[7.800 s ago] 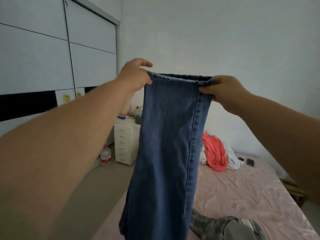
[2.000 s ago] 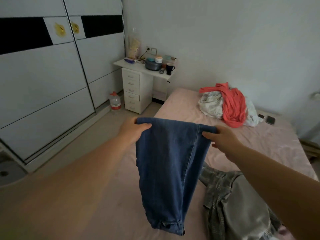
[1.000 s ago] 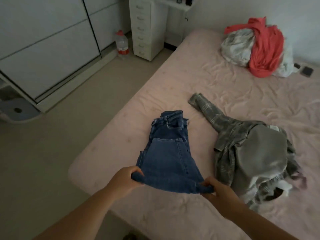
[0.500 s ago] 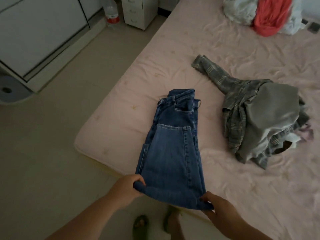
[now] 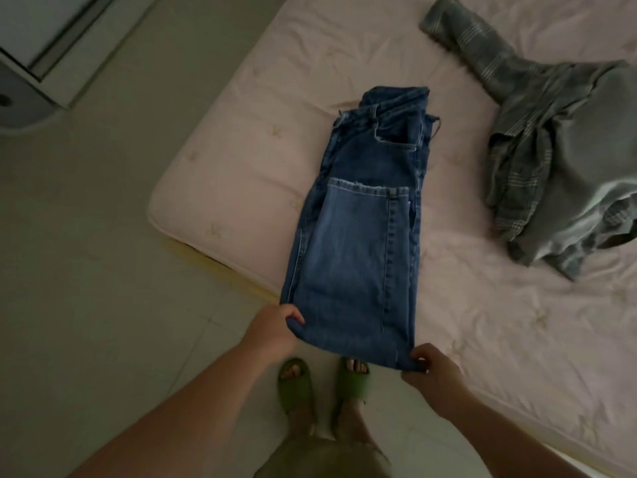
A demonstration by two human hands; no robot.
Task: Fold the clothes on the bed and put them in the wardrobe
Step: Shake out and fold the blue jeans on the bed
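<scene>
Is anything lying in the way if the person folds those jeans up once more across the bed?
Nothing visible does. Both hands, left and right, already pinch the near fold of the jeans. The pink bed around them is bare; the grey plaid garment lies apart, off to the right.

Both bare forearms reach forward and down from the bottom of the view, converging a little. Left hand sits knuckles-up, fingers curled under and thumb on top in a pinch grip. Right hand is lower and further right, thumb and forefinger pinched together, the other fingers tucked. Below, two feet in green slippers stand side by side.
</scene>
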